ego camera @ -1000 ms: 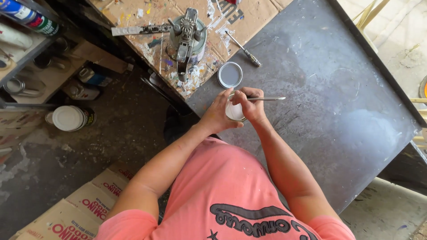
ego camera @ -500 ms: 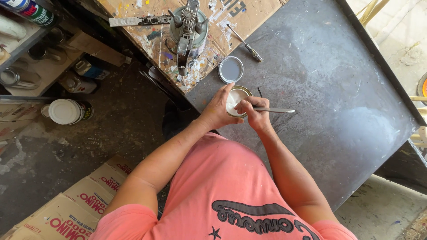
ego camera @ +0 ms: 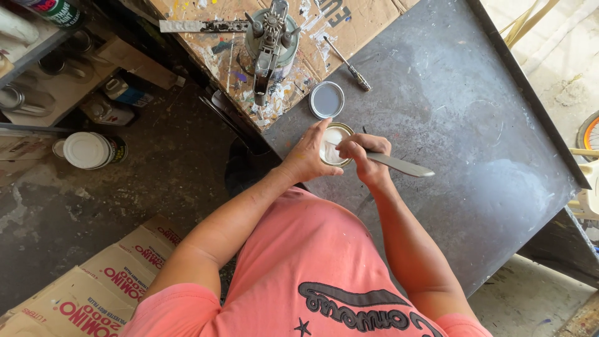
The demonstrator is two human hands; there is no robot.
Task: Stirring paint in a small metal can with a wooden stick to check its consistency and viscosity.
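A: Where is the small paint can (ego camera: 332,144)?

B: It stands on the dark table (ego camera: 449,118), very near the table's left edge. The left hand (ego camera: 307,156) is wrapped around its side, fingers curled against the rim. The right hand (ego camera: 368,156) is closed around a flat metal stirring blade (ego camera: 399,165), and the blade's tip goes into the white paint.

A: How much free room is around it?

B: To the right the table is bare up to its far edge. Just above the can lies its round lid (ego camera: 327,100), close but apart. Further up is paint-spattered cardboard (ego camera: 324,31) with a spray gun (ego camera: 270,37) and a screwdriver (ego camera: 347,63) on it.

A: What is hard to see?

B: The can's wall is hidden by both hands; only part of the opening shows. The blade's tip is lost in the paint. On the floor, a white-lidded can (ego camera: 90,150) is clear, but the shelf (ego camera: 37,56) things are cut off.
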